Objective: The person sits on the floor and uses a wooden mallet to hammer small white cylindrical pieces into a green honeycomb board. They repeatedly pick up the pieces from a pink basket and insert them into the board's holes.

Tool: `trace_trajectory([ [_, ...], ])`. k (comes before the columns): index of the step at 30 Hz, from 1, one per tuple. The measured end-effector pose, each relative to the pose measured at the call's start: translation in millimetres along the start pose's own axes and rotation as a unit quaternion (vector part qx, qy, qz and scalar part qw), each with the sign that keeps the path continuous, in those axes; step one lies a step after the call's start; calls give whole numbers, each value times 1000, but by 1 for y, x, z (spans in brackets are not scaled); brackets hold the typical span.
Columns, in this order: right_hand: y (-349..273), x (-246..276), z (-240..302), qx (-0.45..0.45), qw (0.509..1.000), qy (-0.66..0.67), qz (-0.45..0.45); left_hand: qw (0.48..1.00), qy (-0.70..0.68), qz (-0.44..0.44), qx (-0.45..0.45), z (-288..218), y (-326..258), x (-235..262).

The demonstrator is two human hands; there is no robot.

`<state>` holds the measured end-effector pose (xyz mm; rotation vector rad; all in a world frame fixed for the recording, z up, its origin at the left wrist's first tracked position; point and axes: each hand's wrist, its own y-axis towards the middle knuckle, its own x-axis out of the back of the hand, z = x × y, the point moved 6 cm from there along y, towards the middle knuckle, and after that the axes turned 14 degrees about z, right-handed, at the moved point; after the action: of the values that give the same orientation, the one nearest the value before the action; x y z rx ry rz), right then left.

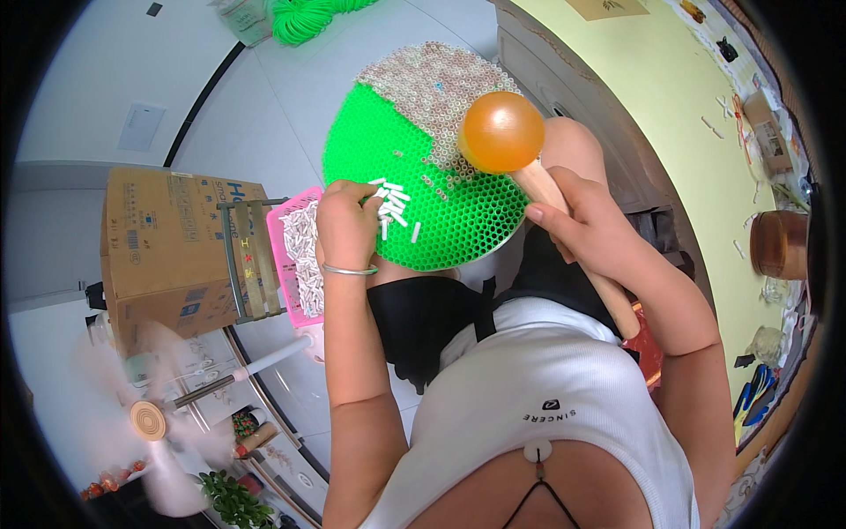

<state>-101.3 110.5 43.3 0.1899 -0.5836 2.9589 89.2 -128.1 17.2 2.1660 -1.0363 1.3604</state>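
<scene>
The round green perforated board [441, 207] lies across the person's lap, tilted a little, its far portion filled in with pale pegs [436, 88] and the nearer green part showing rows of open holes. A loose scatter of small white pegs [392, 204] sits on the green surface just beside the left hand [345, 225], whose fingers are curled together over the board's left edge, pinching at those pegs; I cannot tell how many it holds. A thin bangle [349, 270] circles that wrist. The right hand [586, 225] is clamped around the wooden handle of a mallet [502, 132], whose rounded orange head hangs over the boundary between the filled and bare parts of the board.

To the person's left, a pink basket [289, 264] heaped with more white pegs rests on a small slatted stool [254, 260], close against a cardboard box [167, 247] on the white tiled floor [264, 97]. A spinning fan [148, 421] stands nearer the bottom left, its blades blurred. A coil of bright green cord [304, 18] lies on the floor beyond the board. To the right runs a yellow-topped counter [687, 115] strewn with small bits, and a brown translucent tub [780, 244] sits on it.
</scene>
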Motion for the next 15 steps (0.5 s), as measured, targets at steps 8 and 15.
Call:
trace_trajectory([
  [8,-13,9,-26,-18,995,92,-14,992,96,20,-82,-25,13,-3],
  [15,-16,19,-31,-6,992,120,-26,993,74,-14,-92,-31,10,-1],
])
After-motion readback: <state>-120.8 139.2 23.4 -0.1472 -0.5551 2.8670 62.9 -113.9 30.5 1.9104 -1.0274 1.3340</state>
